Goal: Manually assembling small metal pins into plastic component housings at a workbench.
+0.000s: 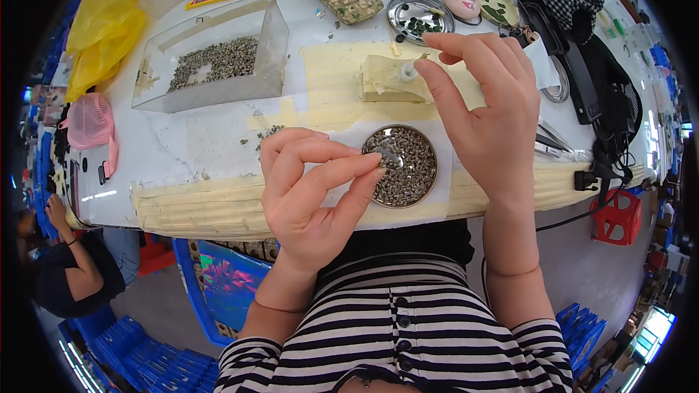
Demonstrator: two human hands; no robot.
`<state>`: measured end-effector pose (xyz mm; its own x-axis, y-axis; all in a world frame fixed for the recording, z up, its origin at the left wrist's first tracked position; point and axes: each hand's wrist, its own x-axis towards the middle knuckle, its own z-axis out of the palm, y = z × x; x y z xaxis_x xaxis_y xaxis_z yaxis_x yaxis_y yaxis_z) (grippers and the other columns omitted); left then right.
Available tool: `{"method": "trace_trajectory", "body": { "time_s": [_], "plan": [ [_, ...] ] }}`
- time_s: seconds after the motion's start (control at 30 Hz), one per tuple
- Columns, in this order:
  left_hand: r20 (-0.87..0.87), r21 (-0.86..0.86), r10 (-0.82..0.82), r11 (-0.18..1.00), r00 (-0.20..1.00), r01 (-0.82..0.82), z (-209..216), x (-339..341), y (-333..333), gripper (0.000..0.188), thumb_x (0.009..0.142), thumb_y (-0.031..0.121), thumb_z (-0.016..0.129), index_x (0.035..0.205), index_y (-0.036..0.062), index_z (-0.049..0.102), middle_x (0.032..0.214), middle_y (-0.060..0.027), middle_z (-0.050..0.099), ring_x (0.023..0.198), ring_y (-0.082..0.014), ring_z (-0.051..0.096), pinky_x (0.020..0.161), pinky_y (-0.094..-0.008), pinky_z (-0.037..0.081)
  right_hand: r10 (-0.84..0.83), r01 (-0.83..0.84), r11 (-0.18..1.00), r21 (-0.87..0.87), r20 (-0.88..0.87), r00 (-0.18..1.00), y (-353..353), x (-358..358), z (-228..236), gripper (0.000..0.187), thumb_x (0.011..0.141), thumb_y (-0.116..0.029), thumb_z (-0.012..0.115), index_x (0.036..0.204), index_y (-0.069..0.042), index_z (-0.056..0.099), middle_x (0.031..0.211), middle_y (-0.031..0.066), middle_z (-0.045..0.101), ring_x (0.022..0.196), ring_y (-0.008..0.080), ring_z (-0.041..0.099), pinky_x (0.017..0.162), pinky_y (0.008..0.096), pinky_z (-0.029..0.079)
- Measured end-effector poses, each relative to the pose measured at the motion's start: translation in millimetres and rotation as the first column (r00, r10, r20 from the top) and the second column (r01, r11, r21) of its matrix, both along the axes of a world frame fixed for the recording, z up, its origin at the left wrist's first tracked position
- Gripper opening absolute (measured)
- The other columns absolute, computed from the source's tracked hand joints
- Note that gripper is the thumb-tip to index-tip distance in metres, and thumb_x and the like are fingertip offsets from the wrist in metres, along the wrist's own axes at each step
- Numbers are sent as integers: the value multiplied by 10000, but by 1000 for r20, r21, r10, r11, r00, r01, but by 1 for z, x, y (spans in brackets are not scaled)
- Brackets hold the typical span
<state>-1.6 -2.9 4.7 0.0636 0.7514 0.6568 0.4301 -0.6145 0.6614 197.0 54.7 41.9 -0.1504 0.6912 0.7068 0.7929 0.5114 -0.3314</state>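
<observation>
Pinching small grey piece (pixel 390 157) between left fingers (pixel 357 167), over dish (pixel 437 167), right fingers (pixel 473 51) apart

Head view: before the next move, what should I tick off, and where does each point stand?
1. Round dish within the left hand's reach: ok, the fingertips are over it.
2. Piece secure in the left grip: cannot tell; the fingertips are too small to read.
3. Right hand unloaded: ok, thumb and forefinger apart, nothing visible between them.
4. Right thumb clear of the white tip: cannot tell, they overlap or nearly so.
5. Tabletop free of loose pieces: not ok, several lie beside the left hand.
</observation>
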Motion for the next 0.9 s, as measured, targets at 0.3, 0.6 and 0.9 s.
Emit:
{"method": "trace_trajectory", "body": {
  "time_s": [0.3, 0.6, 0.9],
  "plan": [
    [21, -14, 9, 1000, 1000, -8, -1, -1, 0, 267, 688, 6, 847, 923, 110, 775, 887, -9, 677, 910, -245, 554, 820, -355, 454, -16, 21, 994, 107, -45, 999, -8, 1, 0, 120, 781, -83, 803, 840, -73, 700, 805, 28, 649, 747, 221, 561, 672, 335, 413],
    [-7, -31, -16, 999, 1000, 16, 1, -2, 0, 228, 703, -15, 828, 909, 62, 768, 903, -33, 658, 939, -243, 532, 833, -354, 444, 260, -276, 961, 13, -383, 886, -36, -5, -15, 125, 870, -115, 751, 851, -51, 644, 801, 33, 668, 743, 211, 528, 701, 310, 423],
    [-8, -44, -13, 999, 1000, 12, 1, -1, -1, 211, 707, -31, 819, 899, 38, 766, 918, -46, 652, 957, -245, 524, 848, -357, 441, 286, -289, 956, 43, -342, 895, -35, -9, -18, 138, 858, -135, 767, 833, -61, 653, 783, 24, 668, 711, 209, 530, 693, 312, 419]
  ]
}}
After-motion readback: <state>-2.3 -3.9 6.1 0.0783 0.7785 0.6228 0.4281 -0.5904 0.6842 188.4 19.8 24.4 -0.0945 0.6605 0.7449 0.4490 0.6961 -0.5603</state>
